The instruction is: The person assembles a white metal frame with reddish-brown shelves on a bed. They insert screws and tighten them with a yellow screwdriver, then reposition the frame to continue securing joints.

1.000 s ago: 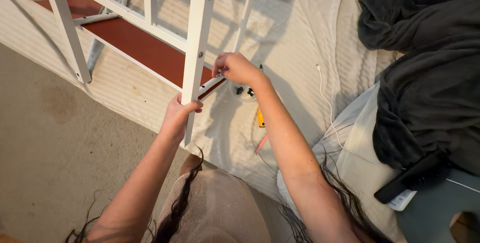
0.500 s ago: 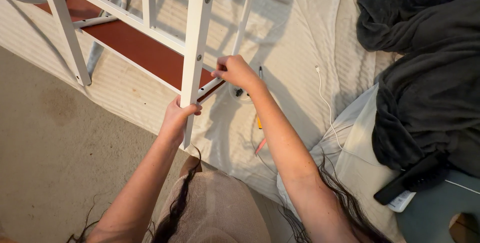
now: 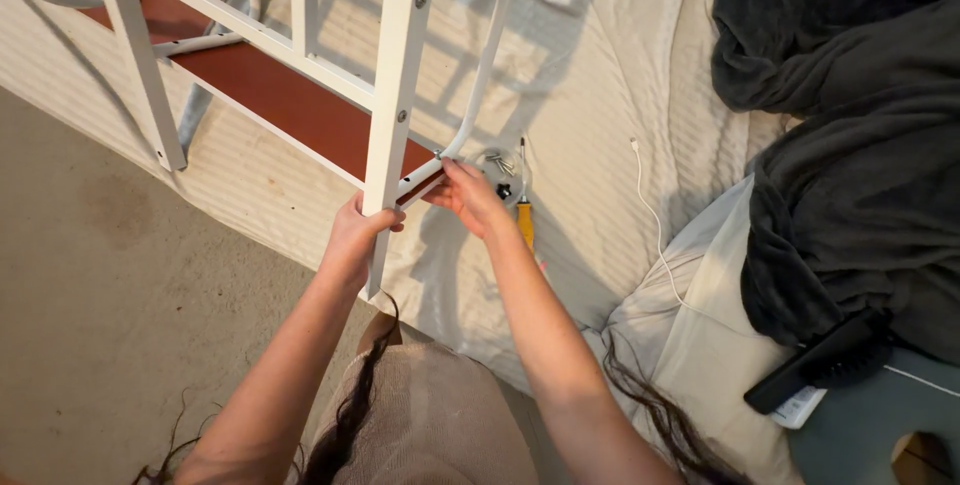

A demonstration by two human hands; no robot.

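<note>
Grip first: the left hand (image 3: 352, 235) is clenched around the white upright post (image 3: 398, 95) of a metal frame, near the post's lower end, fingers wrapped over its front face. The post runs nearly vertical in the head view, leaning slightly to the right toward the top, with two screw heads showing along its face. The right hand (image 3: 470, 195) sits just to the right of that post, at about the same height as the left, and pinches the end of a short white rail (image 3: 420, 181) where a curved white tube (image 3: 490, 65) comes down to meet it. Whether those fingers also hold a small fastener I cannot tell; the fingertips cover the spot.

The joint lies between the two hands, a little nearer the right one. The rail's long axis slopes from lower left to upper right, crossing the post at a shallow angle, and a reddish-brown panel (image 3: 290, 105) shows behind the frame.

Loose hardware, a few screws in a small clear dish (image 3: 498, 165), lies on the cream ribbed bedspread (image 3: 590, 95) touching the far side of the right hand. A yellow-handled screwdriver (image 3: 525, 220) lies just beyond the right wrist, its long axis running almost straight up and down in view, its tip pointing away from the person. The right hand is plainly the nearer of the two to both.

A white cable (image 3: 655, 225) trails farther right, beside a dark grey blanket (image 3: 860, 145).
</note>
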